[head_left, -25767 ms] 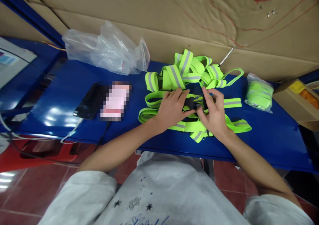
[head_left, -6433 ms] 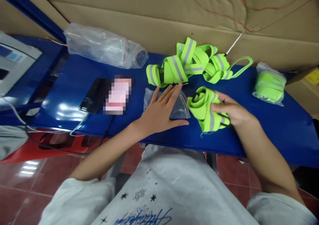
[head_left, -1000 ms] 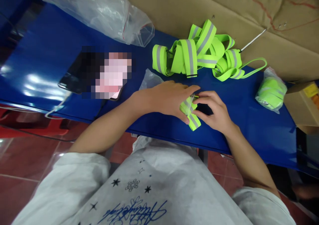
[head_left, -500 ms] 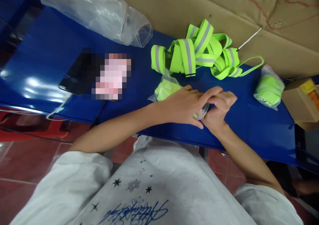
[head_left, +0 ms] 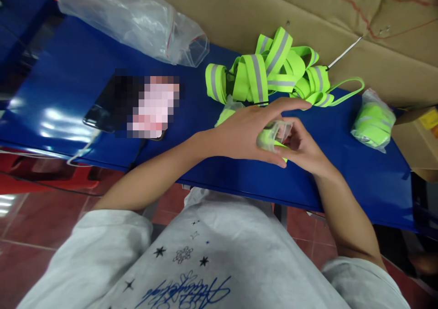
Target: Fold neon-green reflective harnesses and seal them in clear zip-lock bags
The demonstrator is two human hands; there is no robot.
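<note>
- The left hand [head_left: 248, 133] curls around a small clear plastic bag with neon yellow-green strap in it [head_left: 268, 140], thumb and index finger wide apart; its back hides the bag's middle.
- The right hand [head_left: 304, 145] has bent fingers at the bag's mouth, partly behind the plastic; whether they pinch it I cannot tell.
- The bag is above the near middle of the glossy blue table [head_left: 345, 167].
- Just behind the hands, a tangled pile of neon yellow-green straps with grey stripes [head_left: 278, 72] lies near a brown cardboard panel [head_left: 308, 8].
- To the right: a filled clear bag of the same strap [head_left: 374, 122], beside an open cardboard box [head_left: 415, 140].
- To the left: a black phone [head_left: 102, 108], a pixelated pink-screened device [head_left: 159, 99] and, farther back, a large crumpled clear plastic bag [head_left: 137, 24].
</note>
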